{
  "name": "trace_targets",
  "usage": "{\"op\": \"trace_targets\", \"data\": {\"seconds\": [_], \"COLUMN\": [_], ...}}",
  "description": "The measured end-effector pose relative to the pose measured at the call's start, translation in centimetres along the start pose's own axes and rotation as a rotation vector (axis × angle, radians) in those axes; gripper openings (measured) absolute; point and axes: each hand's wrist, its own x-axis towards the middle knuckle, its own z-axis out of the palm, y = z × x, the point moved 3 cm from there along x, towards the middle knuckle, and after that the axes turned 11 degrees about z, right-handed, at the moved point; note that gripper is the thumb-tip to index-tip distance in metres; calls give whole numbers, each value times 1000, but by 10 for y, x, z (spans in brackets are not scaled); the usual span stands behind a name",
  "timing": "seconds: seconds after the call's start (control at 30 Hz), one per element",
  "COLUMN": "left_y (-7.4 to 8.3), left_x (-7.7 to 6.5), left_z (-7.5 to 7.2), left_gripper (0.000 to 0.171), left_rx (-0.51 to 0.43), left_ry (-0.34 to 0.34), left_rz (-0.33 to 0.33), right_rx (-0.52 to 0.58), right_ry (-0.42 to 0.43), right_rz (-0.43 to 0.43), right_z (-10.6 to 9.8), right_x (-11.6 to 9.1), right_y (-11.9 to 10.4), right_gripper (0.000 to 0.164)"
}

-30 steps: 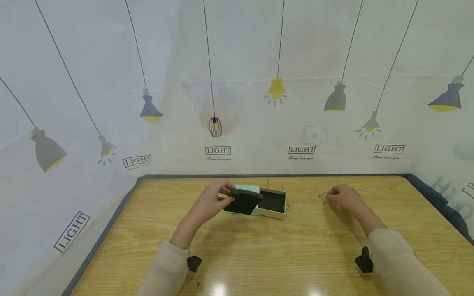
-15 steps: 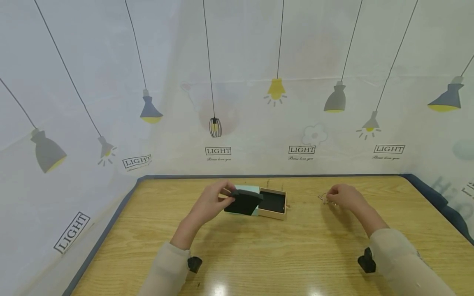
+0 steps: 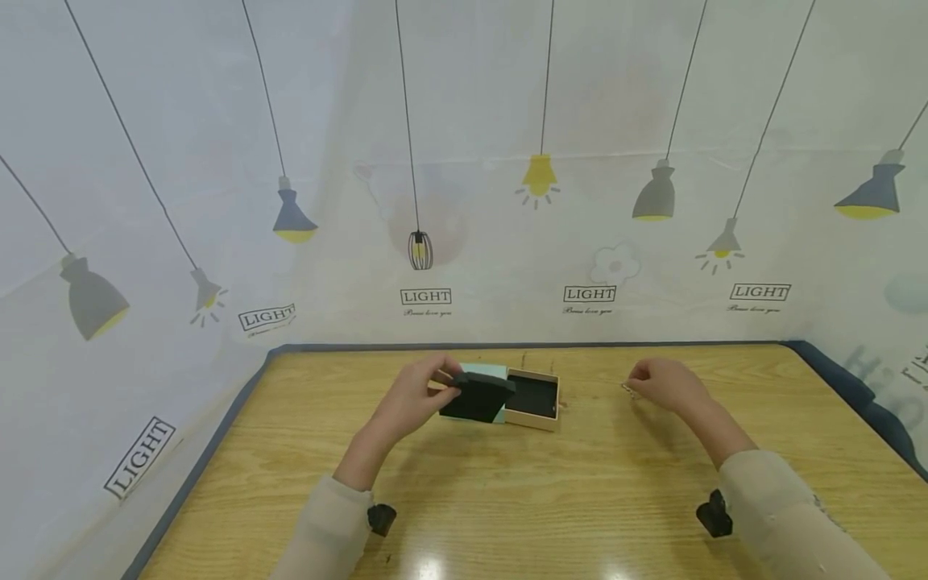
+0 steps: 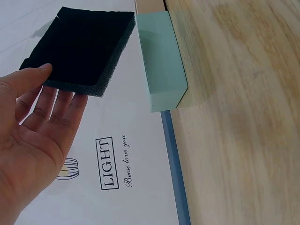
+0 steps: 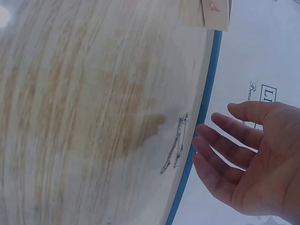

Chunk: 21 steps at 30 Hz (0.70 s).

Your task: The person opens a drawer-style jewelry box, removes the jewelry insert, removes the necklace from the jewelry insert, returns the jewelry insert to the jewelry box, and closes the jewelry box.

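Observation:
My left hand (image 4: 42, 122) pinches a thin black foam pad (image 4: 84, 47) between thumb and fingers, and tilts it over a pale green box sleeve (image 4: 164, 61). From the sleeve's right side a drawer (image 3: 532, 395) with a black inside sticks out; it has a small pull tab (image 5: 214, 6) at its end. Further right, my right hand (image 3: 667, 384) hovers over a thin silvery chain (image 5: 180, 140) on the table. In the right wrist view, thumb and fingers are apart and loosely bent, with nothing between them. The head view shows the chain partly covered by that hand.
The wooden table (image 3: 478, 499) has a blue edge along its back and sides. A white cloth backdrop (image 3: 478, 201) printed with lamps rises right behind it. Black wrist mounts (image 3: 715, 514) sit under both sleeves.
My right hand has shifted slightly left over the chain, and less of the chain shows in the head view. The left hand, foam pad and box stay in place.

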Motion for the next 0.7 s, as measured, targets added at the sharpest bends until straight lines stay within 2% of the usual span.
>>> {"op": "trace_targets", "data": {"seconds": [0.7], "left_y": [3], "left_x": [1], "left_z": [2], "left_gripper": [19], "left_rx": [-26], "left_ry": [-5], "left_rz": [-5], "right_rx": [-15], "right_ry": [27], "right_rz": [-110], "right_z": [-1], "right_x": [-14], "right_y": [-46], "right_gripper": [23]}}
